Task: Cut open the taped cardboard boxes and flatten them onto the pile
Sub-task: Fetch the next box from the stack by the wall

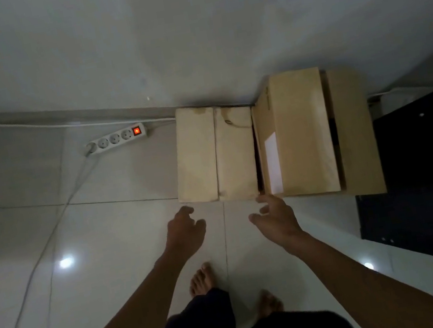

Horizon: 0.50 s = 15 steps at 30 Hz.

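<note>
- Nearest the camera, dark trouser legs [209,327] and two bare feet [201,280] stand on the pale tiled floor [107,241]
- Both bare forearms stretch forward from the bottom corners of the view toward the boxes
- Left hand [185,231] hovers just short of the near left corner of the smaller cardboard box [215,155]; its grip is wide, fingers loosely spread and holding nothing
- Right hand [275,218] hovers at the near right corner of the same box, fingertips close to its edge; whether they touch it I cannot tell; its grip is also wide and holds nothing
- Smaller cardboard box sits on the floor against the wall [185,24], top flaps closed with a seam running down the middle
- Larger cardboard box [311,132] stands just beside it on the right, taller, with a white label [273,164] on its top near the left edge
- White power strip [117,139] lies on the floor to the left of the boxes, its red switch lit, and a white cable [38,258] runs from it across the tiles
- Dark glossy surface [430,169] fills the right side beyond the larger box
</note>
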Each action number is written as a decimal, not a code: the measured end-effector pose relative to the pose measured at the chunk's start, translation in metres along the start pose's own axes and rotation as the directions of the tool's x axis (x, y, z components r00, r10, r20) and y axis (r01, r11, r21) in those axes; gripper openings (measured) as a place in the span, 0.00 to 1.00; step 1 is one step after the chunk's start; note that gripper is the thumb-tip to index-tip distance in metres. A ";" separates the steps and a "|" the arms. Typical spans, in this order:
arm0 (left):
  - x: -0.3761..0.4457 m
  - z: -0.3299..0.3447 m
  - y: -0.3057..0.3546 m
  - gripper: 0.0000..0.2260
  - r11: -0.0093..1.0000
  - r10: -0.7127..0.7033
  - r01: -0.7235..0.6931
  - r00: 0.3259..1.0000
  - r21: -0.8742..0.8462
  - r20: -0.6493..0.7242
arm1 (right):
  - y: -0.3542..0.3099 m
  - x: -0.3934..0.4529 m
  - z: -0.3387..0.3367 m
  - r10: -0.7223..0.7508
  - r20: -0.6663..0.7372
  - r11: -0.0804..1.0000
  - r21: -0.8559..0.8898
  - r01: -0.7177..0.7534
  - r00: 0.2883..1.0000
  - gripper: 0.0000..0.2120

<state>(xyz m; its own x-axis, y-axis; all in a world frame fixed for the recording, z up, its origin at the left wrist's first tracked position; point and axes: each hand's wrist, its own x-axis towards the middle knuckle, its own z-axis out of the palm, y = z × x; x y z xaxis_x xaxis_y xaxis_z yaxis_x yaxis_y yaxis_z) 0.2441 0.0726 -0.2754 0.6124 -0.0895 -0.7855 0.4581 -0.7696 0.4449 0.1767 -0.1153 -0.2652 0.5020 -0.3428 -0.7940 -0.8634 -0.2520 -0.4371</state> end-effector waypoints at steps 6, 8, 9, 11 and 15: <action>0.128 0.028 -0.037 0.33 0.996 0.080 -0.073 0.972 0.043 -0.219 | 0.047 0.114 0.062 -0.153 -0.118 0.988 0.021 0.156 0.981 0.38; 0.164 0.029 -0.042 0.38 0.995 0.103 -0.100 0.964 0.025 -0.243 | 0.058 0.147 0.079 -0.142 -0.206 0.984 0.076 0.160 0.968 0.41; 0.182 0.028 -0.045 0.40 0.994 0.109 -0.110 0.968 0.007 -0.227 | 0.062 0.161 0.085 -0.124 -0.259 0.982 0.106 0.156 0.958 0.41; 0.211 0.029 -0.055 0.44 0.992 0.090 -0.103 0.984 -0.077 -0.151 | 0.068 0.184 0.096 -0.072 -0.358 0.974 0.176 0.143 0.931 0.42; 0.245 0.035 -0.075 0.39 0.943 0.034 -0.037 0.999 -0.330 -0.016 | 0.081 0.217 0.108 0.021 -0.502 0.936 0.315 0.160 0.864 0.33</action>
<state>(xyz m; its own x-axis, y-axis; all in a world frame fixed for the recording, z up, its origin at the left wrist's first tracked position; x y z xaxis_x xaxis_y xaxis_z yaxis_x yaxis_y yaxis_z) 0.3374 0.0863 -0.5155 0.6378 -0.1051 -0.7630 0.6219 -0.5142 0.5906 0.2099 -0.1126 -0.5188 0.4408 -0.7562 -0.4836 -0.7433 -0.0055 -0.6690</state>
